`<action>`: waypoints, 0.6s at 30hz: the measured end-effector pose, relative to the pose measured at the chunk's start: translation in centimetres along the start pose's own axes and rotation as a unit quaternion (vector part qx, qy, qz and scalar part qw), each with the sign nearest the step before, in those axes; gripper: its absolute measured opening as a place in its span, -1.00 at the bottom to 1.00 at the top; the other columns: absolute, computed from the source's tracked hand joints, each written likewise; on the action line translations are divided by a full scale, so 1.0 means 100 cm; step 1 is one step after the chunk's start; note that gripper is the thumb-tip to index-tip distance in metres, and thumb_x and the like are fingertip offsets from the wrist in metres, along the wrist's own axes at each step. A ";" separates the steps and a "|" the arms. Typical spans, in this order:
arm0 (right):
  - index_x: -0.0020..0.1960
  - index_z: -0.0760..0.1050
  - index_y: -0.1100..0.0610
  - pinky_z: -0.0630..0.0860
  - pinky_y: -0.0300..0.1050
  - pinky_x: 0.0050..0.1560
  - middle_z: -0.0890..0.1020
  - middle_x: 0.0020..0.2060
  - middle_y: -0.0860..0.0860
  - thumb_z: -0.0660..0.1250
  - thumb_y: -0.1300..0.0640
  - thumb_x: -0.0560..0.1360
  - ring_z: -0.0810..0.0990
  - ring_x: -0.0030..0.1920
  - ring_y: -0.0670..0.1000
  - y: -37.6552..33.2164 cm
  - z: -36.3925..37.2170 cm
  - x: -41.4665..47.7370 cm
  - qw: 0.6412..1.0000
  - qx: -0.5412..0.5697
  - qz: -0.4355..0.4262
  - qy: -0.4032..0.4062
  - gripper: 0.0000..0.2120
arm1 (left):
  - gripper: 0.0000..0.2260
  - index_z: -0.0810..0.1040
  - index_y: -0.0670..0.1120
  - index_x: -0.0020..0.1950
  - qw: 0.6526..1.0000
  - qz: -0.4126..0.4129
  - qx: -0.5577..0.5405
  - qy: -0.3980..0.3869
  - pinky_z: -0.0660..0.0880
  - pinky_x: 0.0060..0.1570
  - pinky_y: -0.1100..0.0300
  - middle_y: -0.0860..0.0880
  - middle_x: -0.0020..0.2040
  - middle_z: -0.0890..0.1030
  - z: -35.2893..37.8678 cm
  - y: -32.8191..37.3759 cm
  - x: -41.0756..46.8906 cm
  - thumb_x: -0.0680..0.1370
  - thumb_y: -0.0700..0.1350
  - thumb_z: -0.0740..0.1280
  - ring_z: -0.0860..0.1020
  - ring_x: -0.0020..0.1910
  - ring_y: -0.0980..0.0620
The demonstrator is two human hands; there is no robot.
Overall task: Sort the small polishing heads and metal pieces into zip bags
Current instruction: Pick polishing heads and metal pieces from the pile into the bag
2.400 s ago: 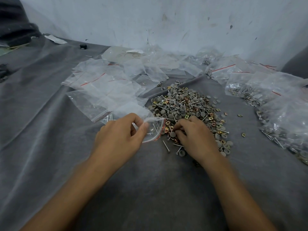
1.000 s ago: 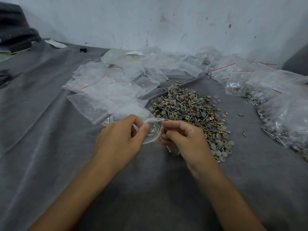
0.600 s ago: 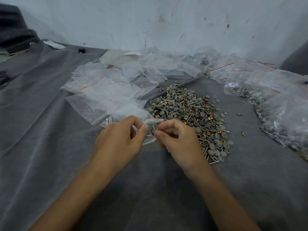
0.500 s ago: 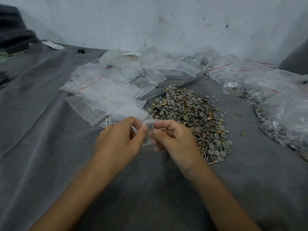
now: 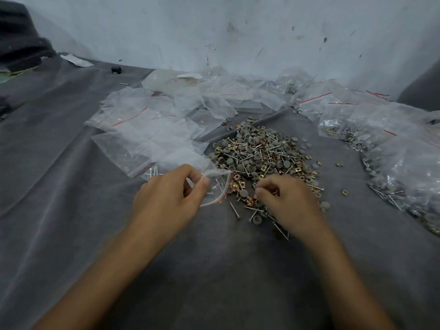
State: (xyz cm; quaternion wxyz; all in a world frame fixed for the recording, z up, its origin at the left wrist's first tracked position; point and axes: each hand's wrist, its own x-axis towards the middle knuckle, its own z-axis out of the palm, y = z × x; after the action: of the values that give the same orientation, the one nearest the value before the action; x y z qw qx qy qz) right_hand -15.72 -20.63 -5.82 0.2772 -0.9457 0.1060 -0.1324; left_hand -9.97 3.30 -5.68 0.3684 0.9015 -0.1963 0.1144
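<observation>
The right hand (image 5: 288,201) has left the mouth of the zip bag (image 5: 217,186), where it was half a second ago. It has gone right, to the near edge of the mixed pile (image 5: 259,151) in the middle of the frame. The left hand (image 5: 171,198) and the bag have stayed where they were.

In the upper left corner a dark bundle (image 5: 19,41) lies against the wall (image 5: 238,27), and a small black block (image 5: 116,69) sits to its right on the grey cloth (image 5: 59,186). Flat empty bags (image 5: 147,129) with red seal strips are spread across the upper centre left. Just below them, the left hand pinches the zip bag's rim between thumb and forefinger, holding its red-edged mouth open toward the pile. A few thin metal pins show through the plastic.

The pile is made up of grey round polishing heads, pins and brass-coloured clips, and its near edge touches the bag. A loose pin (image 5: 234,210) and one grey head (image 5: 256,219) lie on the cloth between the hands. The right hand rests knuckles-up on the pile's near right edge with its fingers curled under. Whether they hold a piece cannot be told. Filled bags (image 5: 400,163) are heaped along the right edge.
</observation>
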 end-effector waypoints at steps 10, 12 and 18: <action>0.12 0.61 -0.15 0.36 0.01 0.13 0.55 0.05 -0.06 0.35 -0.19 0.56 0.45 0.13 0.05 -0.018 0.015 0.001 0.986 -0.154 0.004 -0.057 -0.79 | -0.71 0.52 0.19 -0.14 1.000 0.001 -0.004 -0.004 0.44 -0.30 0.17 0.36 -0.26 0.58 -0.001 -0.001 0.000 0.52 0.35 0.17 0.54 -0.24 0.28; 0.09 0.59 -0.14 0.40 0.01 0.14 0.56 0.00 -0.09 0.40 -0.13 0.56 0.46 0.12 0.05 -0.020 0.015 0.001 0.990 -0.128 -0.001 -0.054 -0.86 | -0.68 0.51 0.20 -0.15 1.000 0.003 -0.005 -0.005 0.44 -0.30 0.17 0.34 -0.26 0.58 -0.001 0.000 0.000 0.49 0.37 0.13 0.54 -0.24 0.27; 0.02 0.55 -0.10 0.42 -0.02 0.09 0.63 -0.14 -0.13 0.45 0.04 0.54 0.47 0.06 0.03 -0.020 0.020 -0.004 0.998 -0.061 -0.010 -0.033 -0.89 | -0.72 0.51 0.20 -0.15 1.000 -0.008 -0.007 -0.004 0.41 -0.30 0.16 0.30 -0.29 0.59 -0.001 -0.001 -0.001 0.53 0.34 0.18 0.54 -0.24 0.25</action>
State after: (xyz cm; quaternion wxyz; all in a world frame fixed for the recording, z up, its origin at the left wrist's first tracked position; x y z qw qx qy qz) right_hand -15.18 -17.85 -6.40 0.2209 -0.9658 0.0950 -0.0972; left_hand -9.98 3.44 -5.70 0.3751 0.9007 -0.1912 0.1066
